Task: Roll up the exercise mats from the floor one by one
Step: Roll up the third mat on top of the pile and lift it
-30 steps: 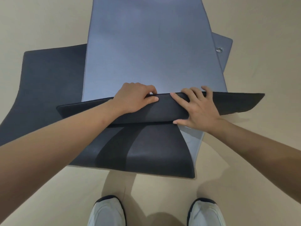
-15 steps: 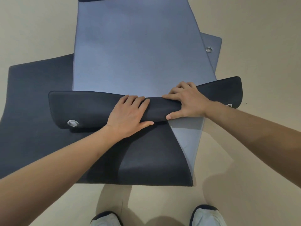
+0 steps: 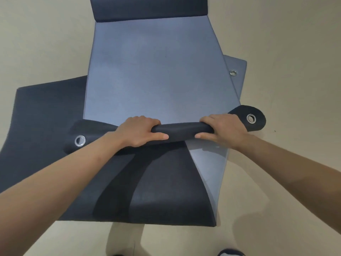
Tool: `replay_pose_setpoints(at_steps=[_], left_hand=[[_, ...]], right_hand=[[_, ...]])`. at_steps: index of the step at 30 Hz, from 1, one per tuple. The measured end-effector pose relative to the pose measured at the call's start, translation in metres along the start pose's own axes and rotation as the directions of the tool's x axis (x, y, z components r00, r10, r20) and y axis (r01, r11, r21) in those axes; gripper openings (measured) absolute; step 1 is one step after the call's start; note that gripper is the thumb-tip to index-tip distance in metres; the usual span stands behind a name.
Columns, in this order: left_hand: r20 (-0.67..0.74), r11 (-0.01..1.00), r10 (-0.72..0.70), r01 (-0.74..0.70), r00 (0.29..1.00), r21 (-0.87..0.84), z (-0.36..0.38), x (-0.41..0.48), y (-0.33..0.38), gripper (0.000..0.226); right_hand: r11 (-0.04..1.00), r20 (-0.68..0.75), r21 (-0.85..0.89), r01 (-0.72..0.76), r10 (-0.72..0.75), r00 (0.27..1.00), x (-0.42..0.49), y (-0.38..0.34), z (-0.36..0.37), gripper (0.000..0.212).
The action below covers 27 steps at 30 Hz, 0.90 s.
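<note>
A blue-grey exercise mat (image 3: 155,76) lies lengthwise on the floor, with its dark underside showing. Its near end is curled into a dark roll (image 3: 181,131) with a metal eyelet at each end. My left hand (image 3: 141,133) grips the roll at its middle, fingers over the top and thumb underneath. My right hand (image 3: 224,130) grips it further right in the same way. A second dark mat (image 3: 44,115) lies crosswise beneath, reaching left. Another dark mat (image 3: 166,196) spreads toward me below the roll.
The beige floor (image 3: 295,52) surrounds the mats on all sides. A grey mat corner (image 3: 238,78) with an eyelet sticks out at the right. A dark folded end (image 3: 151,10) lies at the far end of the top mat. My shoe tip (image 3: 230,253) shows at the bottom edge.
The folded flap has been rolled over into a tighter tube. Both hands shifted from pressing flat on it to curling round it, and the far end of the mat came into view.
</note>
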State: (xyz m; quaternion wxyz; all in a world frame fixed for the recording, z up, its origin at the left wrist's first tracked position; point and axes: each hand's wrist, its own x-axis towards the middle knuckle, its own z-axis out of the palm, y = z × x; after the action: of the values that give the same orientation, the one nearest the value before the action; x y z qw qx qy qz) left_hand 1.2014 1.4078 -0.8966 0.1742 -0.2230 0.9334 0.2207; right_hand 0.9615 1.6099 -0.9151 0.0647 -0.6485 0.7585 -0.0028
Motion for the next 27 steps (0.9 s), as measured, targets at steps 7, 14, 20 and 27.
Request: replay_pose_setpoints(at_steps=[7, 14, 20, 27], left_hand=[[0.187, 0.989, 0.036, -0.008, 0.982, -0.149, -0.012, -0.051, -0.019, 0.057], [-0.386, 0.965, 0.152, -0.053, 0.91, 0.255, 0.037, -0.068, -0.021, 0.063], [-0.424, 0.929, 0.237, -0.077, 0.874, 0.361, 0.068, -0.072, -0.002, 0.069], [-0.278, 0.93, 0.201, -0.093, 0.939, 0.355, 0.039, -0.027, -0.024, 0.088]], right_hand=[[0.989, 0.042, 0.144, 0.023, -0.029, 0.999, -0.029, -0.053, -0.007, 0.066], [0.987, 0.17, 0.161, 0.007, -0.035, 0.985, 0.007, -0.047, -0.003, 0.064], [0.957, 0.34, 0.279, -0.08, -0.02, 0.94, 0.05, -0.034, -0.01, 0.056], [0.944, 0.417, 0.23, -0.236, 0.124, 0.9, 0.083, -0.021, -0.002, 0.067]])
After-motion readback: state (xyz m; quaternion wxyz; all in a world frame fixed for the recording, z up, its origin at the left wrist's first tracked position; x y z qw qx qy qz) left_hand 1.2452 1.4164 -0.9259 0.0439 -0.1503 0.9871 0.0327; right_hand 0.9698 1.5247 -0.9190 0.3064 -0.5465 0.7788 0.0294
